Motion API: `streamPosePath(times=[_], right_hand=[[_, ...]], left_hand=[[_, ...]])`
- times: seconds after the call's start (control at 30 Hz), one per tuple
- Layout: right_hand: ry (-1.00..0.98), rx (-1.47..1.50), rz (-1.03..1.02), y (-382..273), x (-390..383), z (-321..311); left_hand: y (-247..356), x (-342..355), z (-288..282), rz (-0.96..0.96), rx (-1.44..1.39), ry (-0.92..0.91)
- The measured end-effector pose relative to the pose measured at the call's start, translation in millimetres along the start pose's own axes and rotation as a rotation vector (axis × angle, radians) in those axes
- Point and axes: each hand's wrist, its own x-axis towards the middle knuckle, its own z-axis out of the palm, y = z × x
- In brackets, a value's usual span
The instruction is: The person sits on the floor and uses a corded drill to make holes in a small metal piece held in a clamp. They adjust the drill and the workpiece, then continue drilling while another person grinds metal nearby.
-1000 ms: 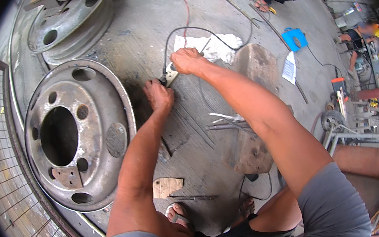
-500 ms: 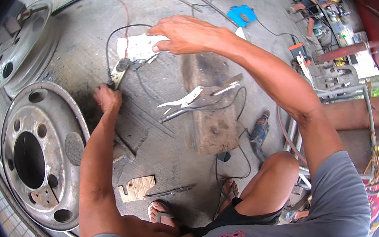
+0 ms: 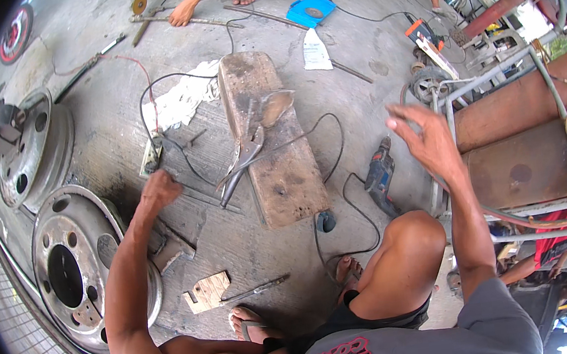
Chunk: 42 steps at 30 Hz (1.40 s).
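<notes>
My left hand (image 3: 161, 188) has curled fingers beside a small pale tool with a dark fitting and cable (image 3: 150, 158); what is inside them is hidden. My right hand (image 3: 424, 138) is raised at the right with fingers apart, holding nothing, above a blue-black drill (image 3: 380, 178). Between my hands lies a worn, stained board (image 3: 287, 190) with a bent metal piece and pliers-like tool (image 3: 245, 153) across it, a cable looping over them. A white cloth (image 3: 191, 89) lies beyond the tool. A pale cut plate (image 3: 207, 292) lies near my feet.
Two steel wheel rims (image 3: 78, 266) stand at left. A co-worker's hand (image 3: 184, 11) is on a metal bar beyond the cloth. A blue case (image 3: 311, 9) and paper packet (image 3: 316, 56) lie ahead. A metal frame (image 3: 537, 82) is at right, with other people behind.
My right hand has left the pale tool and swung right, opening. My left hand stays beside the tool. The view has shifted, showing the board and drill more fully.
</notes>
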Motion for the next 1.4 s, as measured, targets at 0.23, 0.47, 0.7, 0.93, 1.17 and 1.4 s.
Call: streamPosePath(times=[0.23, 0.47, 0.7, 0.93, 1.17, 1.4], right_hand=[[-0.136, 0.194, 0.503, 109.8, -137.8, 66.8], [-0.169, 0.261, 0.601, 148.6, -200.5, 107.6], [-0.207, 0.324, 0.187, 133.0, -139.4, 103.0], [-0.141, 0.177, -0.429, 55.7, 19.2, 149.5], [-0.359, 0.102, -0.326, 34.3, 65.6, 206.3], [-0.221, 0.498, -0.381, -17.2, 74.0, 170.9]], left_hand=[[91.0, -25.0, -5.5, 0.288, -0.538, -0.316], [129.8, -26.1, -3.0, 0.244, -0.412, -0.392], [130.3, -28.5, -11.3, 0.23, -0.443, -0.351], [137.5, -30.9, -27.5, 0.266, -0.443, -0.425], [133.7, -32.6, -31.3, 0.269, -0.541, -0.42], [94.4, -23.4, -6.4, 0.292, -0.706, -0.492]])
